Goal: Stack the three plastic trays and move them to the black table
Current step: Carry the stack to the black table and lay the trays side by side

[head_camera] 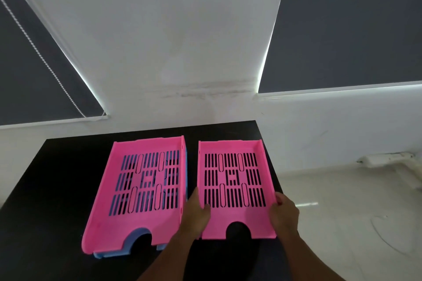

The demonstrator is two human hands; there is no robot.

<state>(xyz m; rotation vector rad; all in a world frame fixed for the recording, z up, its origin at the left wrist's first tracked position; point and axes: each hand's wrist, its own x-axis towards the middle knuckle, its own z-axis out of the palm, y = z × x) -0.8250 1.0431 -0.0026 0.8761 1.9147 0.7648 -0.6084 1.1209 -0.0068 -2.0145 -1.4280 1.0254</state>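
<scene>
Two pink slotted plastic trays lie side by side on the black table [52, 189]. The left pink tray [109, 223] sits stacked on a blue tray [137, 240], whose edges show below and at its right side. The right pink tray [237, 214] rests near the table's right edge. My left hand [197, 210] grips its left wall, thumb inside. My right hand [284, 211] grips its right wall near the front corner.
A white wall [171, 41] with two dark roller blinds rises behind the table. The pale floor [342, 212] lies to the right, with a thin cable and a white object by the wall. The table's right edge runs just beside the right tray.
</scene>
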